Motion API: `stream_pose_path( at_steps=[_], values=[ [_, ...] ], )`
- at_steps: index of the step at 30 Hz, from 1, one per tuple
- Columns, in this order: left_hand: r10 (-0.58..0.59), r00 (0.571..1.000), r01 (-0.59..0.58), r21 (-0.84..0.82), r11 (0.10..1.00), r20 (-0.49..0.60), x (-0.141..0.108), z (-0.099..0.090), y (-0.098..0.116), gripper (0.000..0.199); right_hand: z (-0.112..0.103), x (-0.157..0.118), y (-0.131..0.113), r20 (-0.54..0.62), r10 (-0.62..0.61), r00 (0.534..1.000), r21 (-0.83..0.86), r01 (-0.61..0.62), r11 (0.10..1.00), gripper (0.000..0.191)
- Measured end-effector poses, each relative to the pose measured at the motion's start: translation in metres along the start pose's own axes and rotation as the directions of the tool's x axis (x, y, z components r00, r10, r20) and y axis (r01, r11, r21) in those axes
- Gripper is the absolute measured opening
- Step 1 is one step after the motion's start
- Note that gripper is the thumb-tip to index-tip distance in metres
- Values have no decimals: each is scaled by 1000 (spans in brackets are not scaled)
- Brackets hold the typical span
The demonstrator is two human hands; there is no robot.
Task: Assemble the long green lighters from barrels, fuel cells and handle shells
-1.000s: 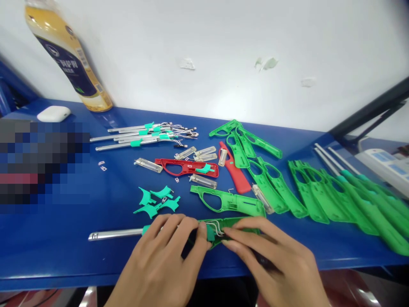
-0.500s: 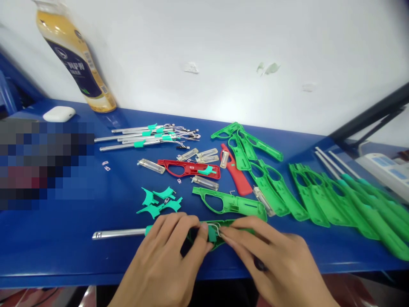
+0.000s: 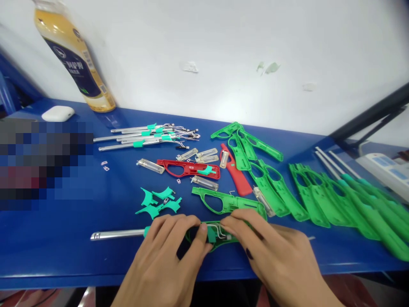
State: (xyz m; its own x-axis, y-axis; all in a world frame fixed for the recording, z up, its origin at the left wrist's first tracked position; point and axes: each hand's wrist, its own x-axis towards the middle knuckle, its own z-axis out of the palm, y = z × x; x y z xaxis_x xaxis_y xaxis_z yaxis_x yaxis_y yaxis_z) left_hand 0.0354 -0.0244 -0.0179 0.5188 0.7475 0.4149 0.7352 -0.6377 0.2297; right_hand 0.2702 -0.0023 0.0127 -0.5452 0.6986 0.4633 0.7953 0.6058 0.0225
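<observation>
My left hand (image 3: 169,251) is closed around a green lighter casing half (image 3: 217,247) near the front of the table. Its thumb presses by the teal trigger piece (image 3: 211,234) inside the casing. A silver lighter tube (image 3: 118,234) with a teal collar sticks out to the left from under that hand. White wires (image 3: 220,230) curve out of the casing's middle and end at a small connector. My right hand (image 3: 277,251) grips the casing's right end, fingertips on its upper edge; its thumb is mostly hidden.
Behind my hands lie loose teal triggers (image 3: 153,209), an open green casing half (image 3: 230,202), red casing halves (image 3: 191,168) and clear fuel tanks (image 3: 204,183). Wired metal tubes (image 3: 128,143) lie further back. Green lighters (image 3: 367,209) lie at right; a bottle (image 3: 73,64) stands back left.
The right fingers have moved from pinching the white wires to the casing's right end. The wires and connector are now exposed inside the casing. My left hand stays nearly in place.
</observation>
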Motion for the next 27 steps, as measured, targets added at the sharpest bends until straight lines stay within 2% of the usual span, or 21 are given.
stream_pose_path(
  at_steps=[10, 17, 21, 25, 27],
  values=[
    [13, 1000, -13, -14, 1000, -6, -2, -1, 1, 32, 10, 14, 0, -17, 53, 998, 76, -52, 996, 23],
    [83, 992, -75, 77, 994, -100, -3, 6, -2, 31, 20, 21, -2, -67, 131, 989, 139, -121, 983, 16],
    [43, 993, -42, 4, 999, -112, -1, 5, 1, 31, 19, 21, -1, -64, 127, 990, 145, -117, 983, 12],
    [22, 985, -33, -60, 998, -171, 0, 5, 2, 23, 17, 21, -2, -82, 148, 986, 130, -137, 982, 12],
    [33, 987, -43, -61, 997, -155, -2, 6, 2, 24, 17, 21, -2, -76, 158, 984, 128, -148, 981, 11]
  ],
)
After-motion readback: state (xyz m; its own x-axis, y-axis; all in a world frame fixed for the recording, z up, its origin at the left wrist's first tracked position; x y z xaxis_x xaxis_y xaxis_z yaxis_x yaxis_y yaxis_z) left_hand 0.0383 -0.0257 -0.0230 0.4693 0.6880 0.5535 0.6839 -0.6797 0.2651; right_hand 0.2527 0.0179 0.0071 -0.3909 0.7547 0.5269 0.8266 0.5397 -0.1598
